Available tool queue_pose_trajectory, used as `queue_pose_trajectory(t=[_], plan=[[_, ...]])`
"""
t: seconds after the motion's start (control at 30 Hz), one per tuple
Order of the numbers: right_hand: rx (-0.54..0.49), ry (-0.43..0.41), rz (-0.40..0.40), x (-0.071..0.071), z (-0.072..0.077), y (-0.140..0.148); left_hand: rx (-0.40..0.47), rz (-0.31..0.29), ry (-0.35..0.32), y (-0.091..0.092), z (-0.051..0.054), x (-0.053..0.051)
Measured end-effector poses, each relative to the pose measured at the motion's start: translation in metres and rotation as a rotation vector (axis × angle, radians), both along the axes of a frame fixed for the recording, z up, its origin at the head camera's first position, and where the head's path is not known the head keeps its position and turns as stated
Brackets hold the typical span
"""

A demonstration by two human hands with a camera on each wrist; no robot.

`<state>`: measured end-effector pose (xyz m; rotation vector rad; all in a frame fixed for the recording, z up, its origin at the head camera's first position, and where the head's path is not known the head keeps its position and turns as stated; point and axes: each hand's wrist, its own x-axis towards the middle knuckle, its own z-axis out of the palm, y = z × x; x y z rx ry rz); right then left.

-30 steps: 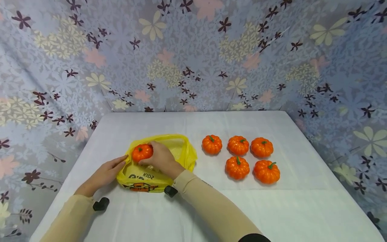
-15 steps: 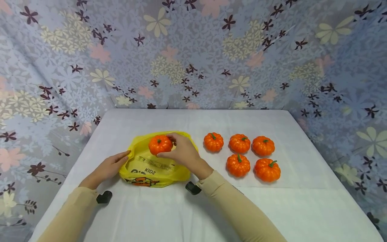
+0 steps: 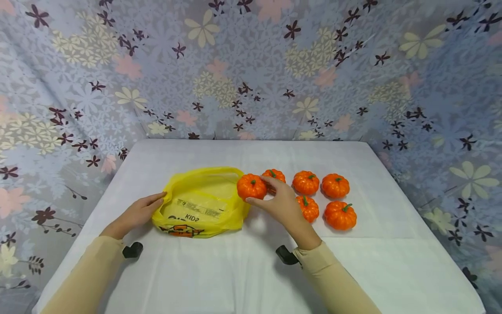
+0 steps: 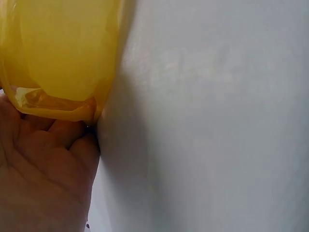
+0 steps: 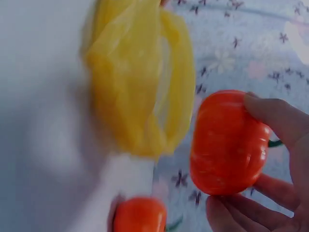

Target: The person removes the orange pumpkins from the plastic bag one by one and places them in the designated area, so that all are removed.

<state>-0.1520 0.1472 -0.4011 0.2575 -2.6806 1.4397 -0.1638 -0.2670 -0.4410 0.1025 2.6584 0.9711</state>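
A small orange toy pumpkin [image 3: 251, 187] with a green stem is in my right hand [image 3: 284, 207], raised just past the right rim of a yellow plastic bag [image 3: 231, 218]. Thumb and fingers grip it from opposite sides, as the right wrist view shows for the pumpkin [image 5: 227, 145]. The bag lies with its mouth wide, and printing shows on its inside. At the bag's left edge my left hand [image 3: 135, 213] pinches the rim; in the left wrist view its fingers [image 4: 77, 145] curl at the yellow plastic [image 4: 67, 53], with the fingertips partly hidden.
Several matching pumpkins stand in two rows at right, among them a front-right pumpkin [image 3: 340, 215] and a back-right pumpkin [image 3: 335, 186]. My right hand partly covers two others. A white cloth [image 3: 196, 279] covers the table, and a flowered curtain [image 3: 251, 65] hangs behind.
My right hand has lifted the pumpkin out of the bag and carried it rightward beyond the rim. The left hand has stayed at the bag's left edge.
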Motion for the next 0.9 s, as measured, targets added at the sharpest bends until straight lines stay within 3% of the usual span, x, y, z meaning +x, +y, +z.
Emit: queue_pose_trajectory(t=[0.33, 0.8, 0.9], plan=[[0.273, 0.08, -0.066, 0.014, -0.01, 0.037, 0.015, 0.004, -0.021, 0.002, -0.001, 0.003], [0.734, 0.109, -0.045, 0.005, -0.031, 0.048, 0.017, 0.01, -0.046, 0.003, -0.008, -0.003], [0.794, 0.118, -0.034, 0.009, -0.039, 0.048, 0.015, 0.006, -0.034, 0.002, -0.013, 0.005]])
